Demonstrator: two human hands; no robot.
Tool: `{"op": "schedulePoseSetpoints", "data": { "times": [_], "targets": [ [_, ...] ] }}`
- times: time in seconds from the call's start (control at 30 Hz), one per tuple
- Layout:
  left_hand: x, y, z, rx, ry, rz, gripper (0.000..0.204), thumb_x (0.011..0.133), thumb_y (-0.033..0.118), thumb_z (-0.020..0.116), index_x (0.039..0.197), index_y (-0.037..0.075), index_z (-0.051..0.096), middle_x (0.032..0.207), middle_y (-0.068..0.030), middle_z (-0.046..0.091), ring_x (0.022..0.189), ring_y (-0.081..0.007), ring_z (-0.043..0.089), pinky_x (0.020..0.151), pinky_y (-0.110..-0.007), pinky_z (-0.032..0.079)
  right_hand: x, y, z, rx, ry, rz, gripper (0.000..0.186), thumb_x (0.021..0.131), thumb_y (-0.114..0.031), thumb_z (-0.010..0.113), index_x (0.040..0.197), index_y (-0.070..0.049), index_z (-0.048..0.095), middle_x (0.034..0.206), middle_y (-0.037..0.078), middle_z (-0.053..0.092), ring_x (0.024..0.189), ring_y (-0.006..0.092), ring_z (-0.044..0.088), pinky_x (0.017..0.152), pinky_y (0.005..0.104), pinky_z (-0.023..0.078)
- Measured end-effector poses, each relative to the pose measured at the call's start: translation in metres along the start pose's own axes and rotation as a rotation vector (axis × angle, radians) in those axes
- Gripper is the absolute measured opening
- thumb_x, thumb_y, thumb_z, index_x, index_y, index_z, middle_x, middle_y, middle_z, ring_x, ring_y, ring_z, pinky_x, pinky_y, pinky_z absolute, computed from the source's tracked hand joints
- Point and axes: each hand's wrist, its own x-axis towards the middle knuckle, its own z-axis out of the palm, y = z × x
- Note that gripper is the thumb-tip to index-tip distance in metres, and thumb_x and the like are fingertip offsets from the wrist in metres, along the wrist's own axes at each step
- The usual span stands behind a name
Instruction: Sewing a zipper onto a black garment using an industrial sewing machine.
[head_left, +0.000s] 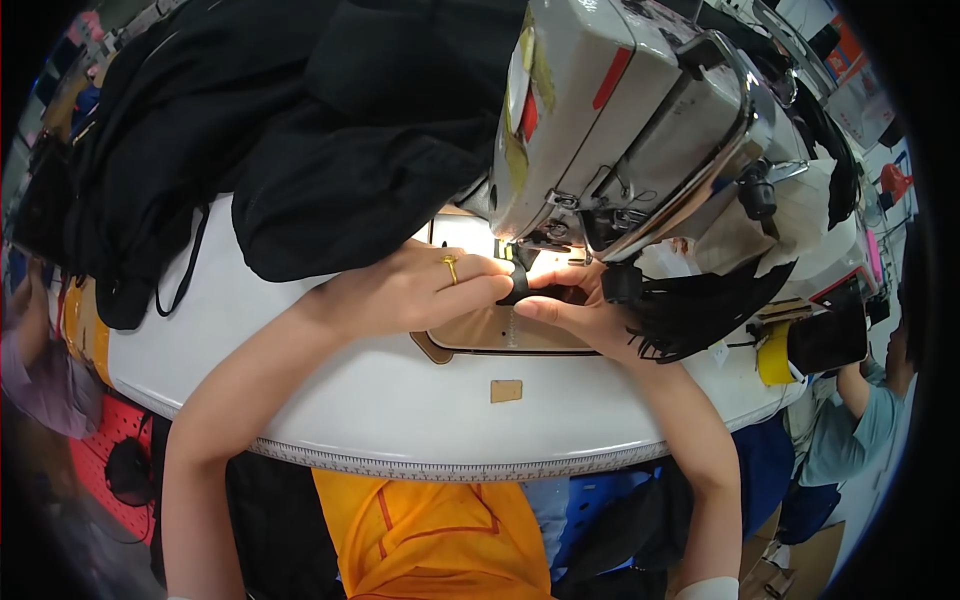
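A small piece of black fabric (517, 284) lies under the lit needle area of a sewing machine (590, 130). My left hand (420, 290), with a yellow ring on one finger, pinches its left side, fingertips pressed together. From the right, my right hand (588, 312) grips the same piece between thumb and fingers, just in front of the presser foot. Some of the right fingers are hidden behind the thumb and the machine. A large black garment (300, 130) is heaped behind my left forearm.
A bundle of black strips (690, 310) hangs beside my right wrist. The white table (370, 400) has a measuring tape (440, 468) along its curved front edge and a small tan patch (506, 391) on top. Other people (850, 430) sit at both sides.
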Motion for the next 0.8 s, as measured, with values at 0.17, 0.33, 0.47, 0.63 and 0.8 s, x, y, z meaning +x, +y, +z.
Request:
{"op": "schedulePoseSetpoints", "data": {
  "times": [0.17,0.33,0.47,0.63,0.8],
  "targets": [
    [0.000,0.004,0.006,-0.211,0.006,-0.238,0.020,0.083,0.006,0.064,0.103,0.007,0.063,0.094,-0.0019,0.066,0.081,-0.0177,0.066,0.067,-0.026,0.051,-0.001,-0.007,0.000,0.056,-0.050,0.069,0.028,0.075,-0.018,0.081,0.096,-0.002,0.070,0.081,-0.003,0.064,0.076,0.0063,0.056,0.067,0.0199,0.044],
    [0.004,0.006,0.011,-0.562,0.100,-0.470,0.014,0.082,0.010,0.070,0.095,0.010,0.066,0.086,-0.0022,0.065,0.076,-0.0178,0.062,0.068,-0.027,0.050,-0.011,0.002,0.013,-0.354,0.208,-0.438,0.025,0.076,-0.010,0.077,0.097,-0.004,0.065,0.087,0.003,0.060,0.085,0.0181,0.057,0.074,0.0259,0.045],
    [0.004,0.004,0.007,-0.397,0.033,-0.377,0.012,0.082,0.010,0.070,0.092,0.007,0.065,0.083,-0.0025,0.064,0.075,-0.0179,0.061,0.069,-0.027,0.050,-0.014,0.000,0.015,-0.672,0.257,-0.571,0.021,0.079,-0.006,0.072,0.097,-0.007,0.062,0.090,0.005,0.059,0.085,0.0225,0.056,0.078,0.0314,0.046],
    [0.005,0.011,-0.001,-0.630,-0.115,-0.685,0.016,0.087,0.011,0.066,0.102,0.008,0.062,0.091,-0.0041,0.063,0.078,-0.0127,0.063,0.071,-0.026,0.050,-0.011,0.000,0.014,-0.699,0.248,-0.500,0.020,0.079,-0.008,0.071,0.097,-0.009,0.063,0.088,0.006,0.058,0.085,0.0242,0.057,0.073,0.0330,0.047],
    [0.019,0.005,-0.002,-0.867,-0.216,-0.890,0.012,0.091,0.012,0.063,0.098,0.003,0.059,0.092,-0.0053,0.064,0.088,-0.0128,0.066,0.076,-0.025,0.050,-0.005,0.004,0.013,-0.426,0.253,-0.437,0.017,0.078,-0.008,0.073,0.093,-0.006,0.066,0.084,0.005,0.060,0.078,0.0216,0.058,0.071,0.0294,0.046]
  ]
}}
